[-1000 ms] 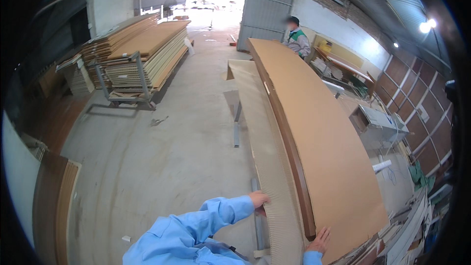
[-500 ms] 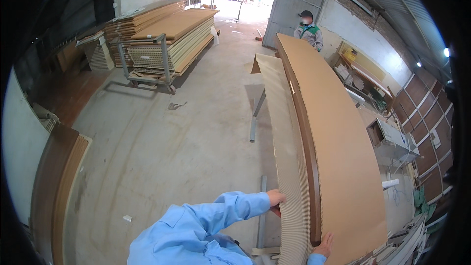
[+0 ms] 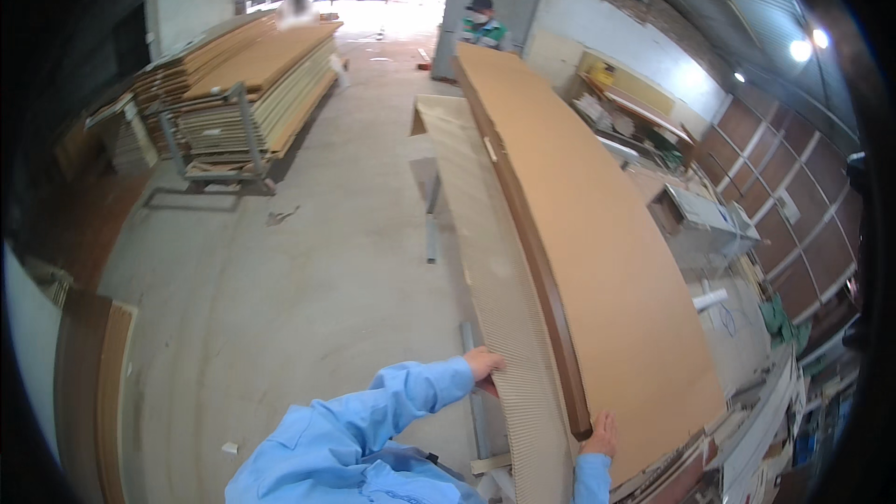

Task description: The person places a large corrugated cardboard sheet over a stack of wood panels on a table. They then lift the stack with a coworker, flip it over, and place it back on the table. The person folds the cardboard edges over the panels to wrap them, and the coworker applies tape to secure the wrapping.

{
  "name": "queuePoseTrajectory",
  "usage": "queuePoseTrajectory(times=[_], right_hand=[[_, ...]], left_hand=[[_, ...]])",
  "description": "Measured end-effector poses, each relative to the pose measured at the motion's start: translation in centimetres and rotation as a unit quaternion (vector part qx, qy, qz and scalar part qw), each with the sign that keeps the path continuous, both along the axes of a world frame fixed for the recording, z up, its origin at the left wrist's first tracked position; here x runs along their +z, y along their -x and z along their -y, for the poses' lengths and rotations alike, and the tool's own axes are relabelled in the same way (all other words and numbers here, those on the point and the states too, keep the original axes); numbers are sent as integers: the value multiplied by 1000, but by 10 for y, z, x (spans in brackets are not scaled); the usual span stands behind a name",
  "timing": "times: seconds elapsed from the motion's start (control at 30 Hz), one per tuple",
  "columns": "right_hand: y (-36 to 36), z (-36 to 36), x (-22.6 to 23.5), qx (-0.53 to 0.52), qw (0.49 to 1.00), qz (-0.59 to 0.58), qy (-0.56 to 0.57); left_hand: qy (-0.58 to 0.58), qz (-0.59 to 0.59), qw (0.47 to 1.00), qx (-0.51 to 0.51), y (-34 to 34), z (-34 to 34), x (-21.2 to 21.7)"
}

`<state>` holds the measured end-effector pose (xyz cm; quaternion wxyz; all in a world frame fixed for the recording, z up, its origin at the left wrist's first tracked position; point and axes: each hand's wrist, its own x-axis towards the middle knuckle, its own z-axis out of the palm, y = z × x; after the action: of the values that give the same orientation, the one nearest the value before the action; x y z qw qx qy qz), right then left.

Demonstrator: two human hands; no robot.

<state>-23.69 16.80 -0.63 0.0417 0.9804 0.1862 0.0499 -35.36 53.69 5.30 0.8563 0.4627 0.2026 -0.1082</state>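
Observation:
A long brown panel [image 3: 541, 273] stretches away from me, with a flat cardboard sheet [image 3: 607, 261] over its top. Along its left side a corrugated cardboard sheet [image 3: 481, 243] sticks out, its ribbed face showing near me. My left hand [image 3: 485, 366] is closed on the outer edge of this corrugated sheet, thumb side up. By the panel's near corner, my right hand [image 3: 600, 436] rests with fingers stretched out on the edge of the top cardboard. At the far end a person [image 3: 483, 30] in a cap stands close behind the panel; their hands are hidden.
Stacked boards [image 3: 266, 56] sit on a metal cart [image 3: 245, 135] at the far left. More brown panels [image 3: 89, 392] lean at the near left. Metal legs [image 3: 431, 238] stand below the corrugated sheet. Right of the panel are a metal box-like duct [image 3: 695, 215] and scrap strips [image 3: 761, 411].
My view has turned, so the surroundings sit further left in it. The far person is lower behind the panel's end. My left hand keeps hold of the corrugated cardboard; my right stays at the corner.

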Motion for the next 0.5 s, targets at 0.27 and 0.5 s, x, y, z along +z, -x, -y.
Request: queuePoseTrajectory(times=[0.27, 0.5], right_hand=[[8, -10, 19, -12, 999, -35, 25], [7, -11, 14, -32, 998, -36, 49]], left_hand=[[-12, 5, 1000, -12, 3, -6, -1], [-22, 19, 999, -14, 8, -7, 8]])
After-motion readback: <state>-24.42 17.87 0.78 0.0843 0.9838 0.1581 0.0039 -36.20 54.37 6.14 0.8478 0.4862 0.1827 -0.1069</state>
